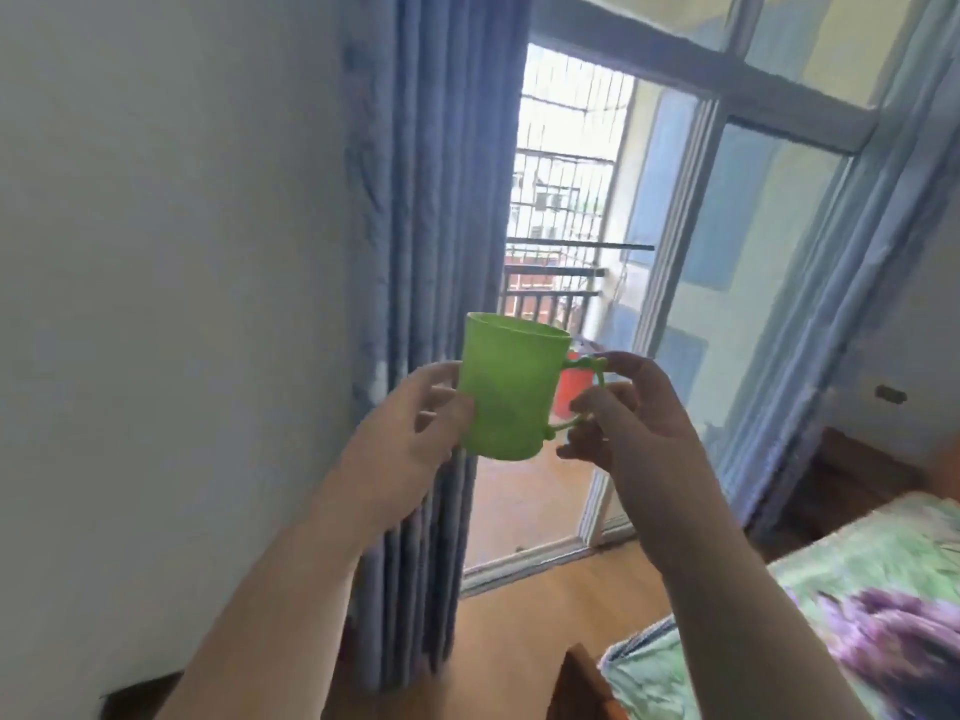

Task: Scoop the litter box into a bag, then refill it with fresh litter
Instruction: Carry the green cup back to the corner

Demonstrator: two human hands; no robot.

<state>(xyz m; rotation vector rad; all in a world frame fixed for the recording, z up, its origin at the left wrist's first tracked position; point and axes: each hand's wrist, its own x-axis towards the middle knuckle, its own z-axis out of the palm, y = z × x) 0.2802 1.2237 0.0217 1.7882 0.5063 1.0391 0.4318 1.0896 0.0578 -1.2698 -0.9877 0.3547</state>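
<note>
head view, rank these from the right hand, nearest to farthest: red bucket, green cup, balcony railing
1. green cup: in front, its handle pinched by the right hand.
2. red bucket: behind the cup, out on the balcony.
3. balcony railing: beyond the bucket, at the balcony's outer edge.

Both hands raised ahead, sharing one cup [506, 387].

The left forearm [291, 574] rises from the near left and the right forearm [727, 574] from the near right, both bare, slanting in toward each other as they reach up and away. The left hand [410, 418] shows its back to the camera, with the thumb on top and the fingers spread and curved against the cup's left wall. The right hand [628, 413] is level with it and well apart from it. It pinches the handle [563, 425] on the cup's right side, thumb tip on the upper bend, fingers curled in below, wrist bent slightly. Motion blur softens the fingertips.
</note>
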